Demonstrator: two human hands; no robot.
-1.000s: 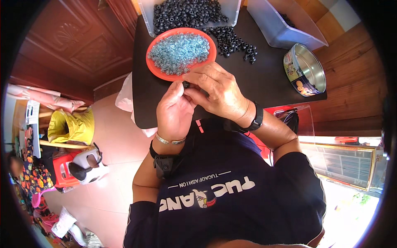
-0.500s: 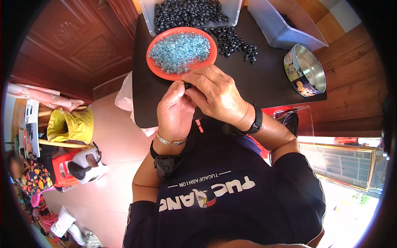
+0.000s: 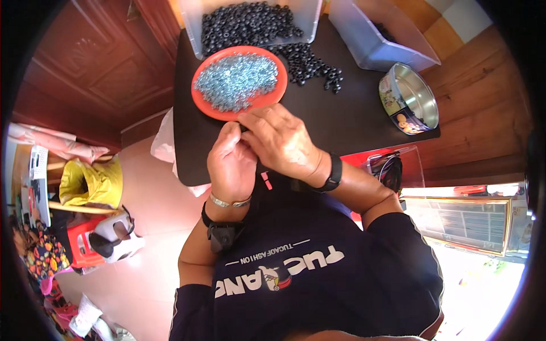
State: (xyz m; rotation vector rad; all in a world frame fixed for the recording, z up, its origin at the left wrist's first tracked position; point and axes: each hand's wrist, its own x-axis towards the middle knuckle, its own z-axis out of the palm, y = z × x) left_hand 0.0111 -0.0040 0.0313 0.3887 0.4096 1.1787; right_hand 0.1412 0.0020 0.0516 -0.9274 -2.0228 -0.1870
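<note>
My left hand [image 3: 232, 165] and my right hand [image 3: 284, 142] meet at the near rim of an orange-red plate [image 3: 200, 108]. Their fingertips pinch a small black piece [image 3: 244, 128] between them, mostly covered by the fingers. On the plate lies a heap of small, shiny, clear bluish pieces [image 3: 236, 79]. Just behind it, a clear plastic bin [image 3: 194, 34] lies open towards me, filled with black, bead-like pieces with holes [image 3: 250, 24]. More of these black pieces [image 3: 310, 63] spill onto the dark table beside the plate.
On the dark table [image 3: 335, 125], a round printed tin [image 3: 393, 94] stands at the right, with a translucent bin [image 3: 364, 42] behind it holding some black pieces. A clear box [image 3: 418, 165] sits below the table's right edge. Leftward on the floor are a yellow bag [image 3: 105, 182] and a red stool [image 3: 79, 244].
The whole view has shifted slightly, so table and plate appear a little lower and further left. My hands stay together, and the black piece is now more covered by my fingers.
</note>
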